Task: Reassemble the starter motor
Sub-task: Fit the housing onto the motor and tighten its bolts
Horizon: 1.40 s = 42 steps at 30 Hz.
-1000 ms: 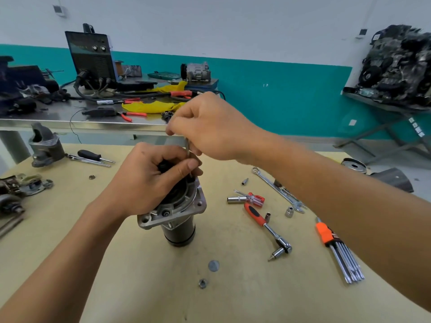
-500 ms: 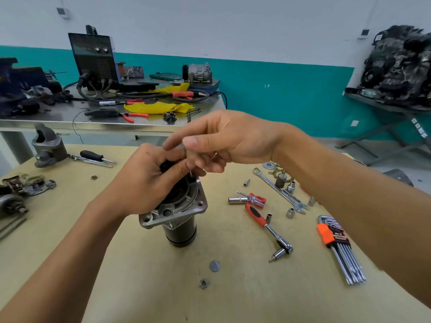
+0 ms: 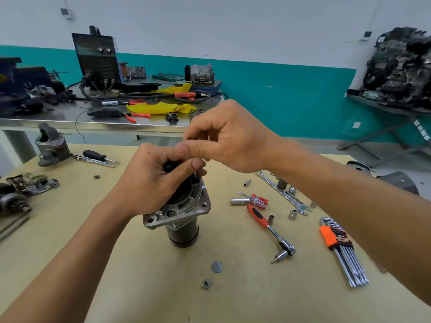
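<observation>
Two hands working: left hand [image 3: 147, 183] grips the top of the motor [image 3: 186, 206], upright on the table [image 3: 140, 276]; right hand [image 3: 233, 141] just above, fingertips pinched, on what I cannot tell.

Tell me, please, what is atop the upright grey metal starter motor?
The left hand grips the top of the starter motor around a black part; the right hand pinches a thin part above. Fingers hide the rest.

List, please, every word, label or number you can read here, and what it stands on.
No text here is legible.
Orange plastic hex key holder: printed label, too blurred to read.
Black box-shaped welding machine: front-panel markings, too small.
White tags on the grey metal stand: too small.
</observation>
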Each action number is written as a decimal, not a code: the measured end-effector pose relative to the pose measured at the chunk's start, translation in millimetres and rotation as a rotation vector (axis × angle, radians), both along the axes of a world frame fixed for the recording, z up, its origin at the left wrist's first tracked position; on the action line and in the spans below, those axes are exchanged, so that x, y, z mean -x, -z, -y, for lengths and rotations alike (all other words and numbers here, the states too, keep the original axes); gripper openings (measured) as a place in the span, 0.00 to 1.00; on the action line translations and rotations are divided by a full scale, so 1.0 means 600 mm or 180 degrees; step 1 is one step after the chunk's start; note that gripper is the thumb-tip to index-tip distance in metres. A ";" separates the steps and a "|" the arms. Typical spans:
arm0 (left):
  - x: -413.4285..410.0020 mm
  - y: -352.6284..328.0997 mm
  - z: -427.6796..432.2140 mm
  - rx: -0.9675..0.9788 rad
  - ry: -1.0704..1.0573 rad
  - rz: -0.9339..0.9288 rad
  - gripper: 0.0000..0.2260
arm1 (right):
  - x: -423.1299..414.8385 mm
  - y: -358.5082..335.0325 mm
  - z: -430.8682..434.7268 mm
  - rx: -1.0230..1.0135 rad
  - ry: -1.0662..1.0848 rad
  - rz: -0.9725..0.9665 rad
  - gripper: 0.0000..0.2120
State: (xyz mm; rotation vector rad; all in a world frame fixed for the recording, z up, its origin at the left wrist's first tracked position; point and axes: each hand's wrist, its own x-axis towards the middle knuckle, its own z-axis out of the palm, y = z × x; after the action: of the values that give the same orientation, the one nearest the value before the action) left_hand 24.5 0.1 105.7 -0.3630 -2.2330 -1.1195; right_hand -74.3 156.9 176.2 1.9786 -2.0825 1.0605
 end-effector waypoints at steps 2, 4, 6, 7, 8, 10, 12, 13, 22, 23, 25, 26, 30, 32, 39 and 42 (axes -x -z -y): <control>0.001 0.001 -0.001 0.0020 -0.0051 -0.0035 0.09 | -0.003 0.010 0.006 0.0293 0.0066 -0.0151 0.08; 0.000 0.001 -0.003 0.0093 -0.0133 -0.0122 0.08 | -0.008 0.022 0.016 0.0675 0.0160 -0.0240 0.10; -0.003 -0.002 -0.008 0.0183 -0.0182 -0.0217 0.07 | -0.013 0.032 0.026 0.0975 0.0302 -0.0265 0.12; -0.005 -0.003 -0.010 0.0243 -0.0226 -0.0261 0.09 | -0.016 0.038 0.030 0.1091 0.0403 -0.0272 0.13; -0.004 -0.003 -0.012 0.0267 -0.0263 -0.0279 0.13 | -0.017 0.043 0.033 0.1198 0.0522 -0.0288 0.14; 0.000 -0.002 -0.011 0.0279 -0.0373 -0.0281 0.15 | -0.020 0.050 0.038 0.1382 0.0768 -0.0342 0.15; 0.003 0.003 -0.011 0.0287 -0.0460 -0.0303 0.14 | -0.024 0.055 0.041 0.1501 0.0975 -0.0408 0.16; 0.004 0.003 -0.010 0.0278 -0.0477 -0.0299 0.13 | -0.027 0.057 0.042 0.1529 0.1061 -0.0443 0.16; -0.013 0.002 0.008 0.0119 -0.0517 0.0367 0.20 | -0.037 0.028 0.027 0.0817 0.0734 -0.0027 0.14; -0.014 0.004 0.012 0.0223 -0.0757 0.0593 0.27 | -0.041 0.027 0.024 0.0826 0.0688 0.0049 0.14; -0.013 0.006 0.017 0.0435 -0.1145 0.1055 0.37 | -0.050 0.016 0.018 0.1030 0.0617 0.0243 0.14; -0.013 0.007 0.019 0.0444 -0.1162 0.1190 0.38 | -0.051 0.006 0.016 0.1178 0.0614 0.0324 0.14; -0.014 -0.004 0.033 0.0454 -0.0817 0.1413 0.32 | -0.029 -0.039 -0.017 0.1852 0.1100 0.0737 0.16; -0.012 -0.014 0.050 0.0379 -0.0436 0.1645 0.29 | -0.009 -0.024 -0.053 0.1882 0.1605 0.1152 0.16; 0.013 -0.026 0.107 0.0227 0.0834 0.1992 0.22 | -0.015 0.193 -0.171 0.1379 0.2446 0.1607 0.11; 0.024 -0.038 0.121 0.0300 0.1084 0.2161 0.25 | -0.033 0.263 -0.164 0.0727 0.2097 0.0737 0.07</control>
State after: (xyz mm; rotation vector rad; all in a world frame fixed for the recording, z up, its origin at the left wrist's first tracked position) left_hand 10.2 -72.7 128.2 -0.4658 -2.8996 -1.4814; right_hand -54.8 255.5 18.2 0.9806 -2.3296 1.3239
